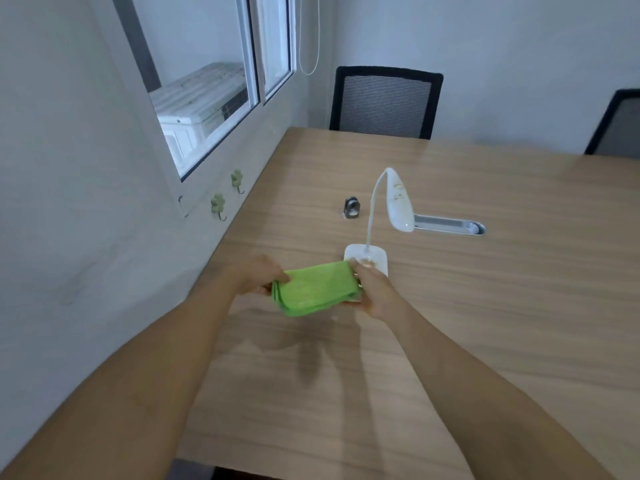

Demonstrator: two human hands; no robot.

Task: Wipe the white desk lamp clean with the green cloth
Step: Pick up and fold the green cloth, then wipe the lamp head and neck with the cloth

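Status: preparation stage; wiping is judged not yet begun.

The green cloth (317, 288), folded into a thick pad of several layers, sits at the centre of the frame, held just above the tabletop (485, 323). The left hand (258, 275) is closed on its left edge, fingers curled over the top and thumb beneath. The right hand (375, 292) is closed on the right edge in a like pinch. Neither hand holds anything else.

The white desk lamp (388, 216) stands upright on the tabletop immediately above and right of the cloth in the frame. Its square base (377, 258) lies just behind the right hand's fingertips; contact between cloth and base cannot be confirmed. The curved neck (372, 209) and drooping head (400, 206) are clear of both hands and the cloth.

Outstanding, in my assessment: the whole wipe of base, neck and head. The lamp's surface condition is too small to assess.

Other items noted: a small metal fitting (352, 207) left of the lamp, and a cable slot (450, 226) to its right.
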